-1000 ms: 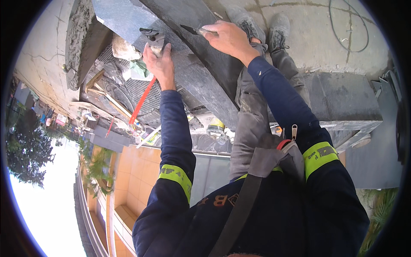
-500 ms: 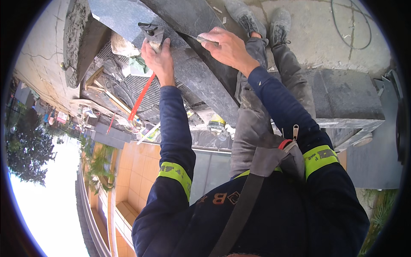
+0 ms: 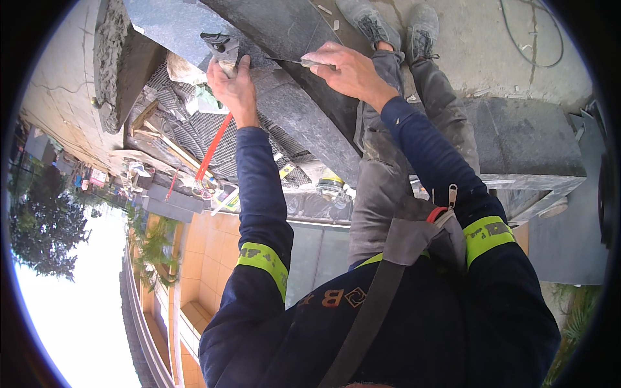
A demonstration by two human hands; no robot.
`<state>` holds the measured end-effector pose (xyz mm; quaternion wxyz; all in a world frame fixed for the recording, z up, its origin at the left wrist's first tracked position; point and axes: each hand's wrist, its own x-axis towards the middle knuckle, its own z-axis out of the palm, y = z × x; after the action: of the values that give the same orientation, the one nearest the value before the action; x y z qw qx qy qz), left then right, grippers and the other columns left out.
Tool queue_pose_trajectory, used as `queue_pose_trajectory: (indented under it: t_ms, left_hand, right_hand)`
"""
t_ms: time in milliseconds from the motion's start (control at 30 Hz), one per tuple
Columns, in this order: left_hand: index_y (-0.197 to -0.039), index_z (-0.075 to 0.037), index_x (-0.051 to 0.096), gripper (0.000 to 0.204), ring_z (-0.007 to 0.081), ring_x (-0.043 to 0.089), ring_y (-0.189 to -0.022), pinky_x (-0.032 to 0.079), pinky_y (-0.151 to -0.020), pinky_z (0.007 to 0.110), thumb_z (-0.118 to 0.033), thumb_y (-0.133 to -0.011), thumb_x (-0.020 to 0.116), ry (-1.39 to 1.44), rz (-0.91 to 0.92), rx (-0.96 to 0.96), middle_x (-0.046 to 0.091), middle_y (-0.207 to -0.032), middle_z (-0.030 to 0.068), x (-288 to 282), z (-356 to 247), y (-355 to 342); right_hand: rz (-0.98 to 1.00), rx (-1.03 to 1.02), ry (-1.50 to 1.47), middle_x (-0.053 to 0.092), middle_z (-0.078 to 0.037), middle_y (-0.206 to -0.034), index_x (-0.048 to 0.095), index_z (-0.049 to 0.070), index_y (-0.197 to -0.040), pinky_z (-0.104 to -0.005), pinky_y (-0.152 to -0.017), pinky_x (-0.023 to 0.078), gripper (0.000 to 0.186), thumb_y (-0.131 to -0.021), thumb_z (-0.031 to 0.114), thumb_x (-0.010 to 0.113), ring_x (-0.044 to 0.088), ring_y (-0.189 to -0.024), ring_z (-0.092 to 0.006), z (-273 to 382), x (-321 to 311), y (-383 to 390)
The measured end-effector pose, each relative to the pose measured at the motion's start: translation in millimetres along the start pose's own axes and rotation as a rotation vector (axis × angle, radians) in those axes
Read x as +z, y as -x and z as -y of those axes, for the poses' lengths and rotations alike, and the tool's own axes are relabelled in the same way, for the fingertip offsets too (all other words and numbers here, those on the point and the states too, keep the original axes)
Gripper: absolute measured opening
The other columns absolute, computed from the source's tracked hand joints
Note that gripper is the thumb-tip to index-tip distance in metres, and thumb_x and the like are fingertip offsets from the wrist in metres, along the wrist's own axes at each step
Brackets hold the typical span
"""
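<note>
My left hand [image 3: 233, 87] is closed round the pale handle of a broad metal scraper [image 3: 229, 50], which carries dark paste and is held over a long grey stone slab [image 3: 294, 119]. My right hand [image 3: 343, 76] grips a narrow putty knife [image 3: 310, 63], its thin blade reaching left over a dark joint between the slabs, toward the scraper. An orange-red strap [image 3: 210, 152] runs below my left hand.
Mesh-patterned sheets [image 3: 184, 119] and a white bag [image 3: 181, 68] lie left of the slab. My shoes [image 3: 424, 32] stand on concrete beside a looped cable [image 3: 530, 61]. A grey stone block [image 3: 530, 136] sits right, a mortar-crusted piece [image 3: 110, 77] upper left.
My left hand and its scraper have shifted a little left and up. My right hand has moved slightly down since a second ago, with the knife blade now lying flatter.
</note>
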<state>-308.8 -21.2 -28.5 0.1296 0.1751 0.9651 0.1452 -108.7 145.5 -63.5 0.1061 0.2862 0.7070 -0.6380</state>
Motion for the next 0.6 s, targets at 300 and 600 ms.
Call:
queue_pose_trajectory:
  t_ms: [300,600]
  left_hand:
    - [-0.124,-0.002,0.07,0.052,0.0387,0.059,-0.124,0.044,-0.109,0.047,-0.02,-0.08,0.09,0.033,-0.015,-0.01,0.063,-0.136,0.0207,2,1,1]
    - [-0.129,0.0,0.069,0.061,0.0382,0.06,-0.128,0.045,-0.11,0.045,-0.031,-0.081,0.09,-0.039,-0.004,0.006,0.062,-0.138,0.0216,2,4,-2]
  right_hand:
    - [0.095,0.07,-0.002,0.071,0.003,-0.119,0.077,0.027,-0.128,-0.0352,-0.09,0.054,0.028,-0.101,0.029,0.067,0.07,-0.104,-0.0226,-9,-12,19]
    - [-0.047,-0.026,0.072,0.071,0.001,-0.119,0.077,0.026,-0.128,-0.0362,-0.09,0.054,0.029,-0.101,0.027,0.068,0.07,-0.106,-0.0246,-14,-1,-23]
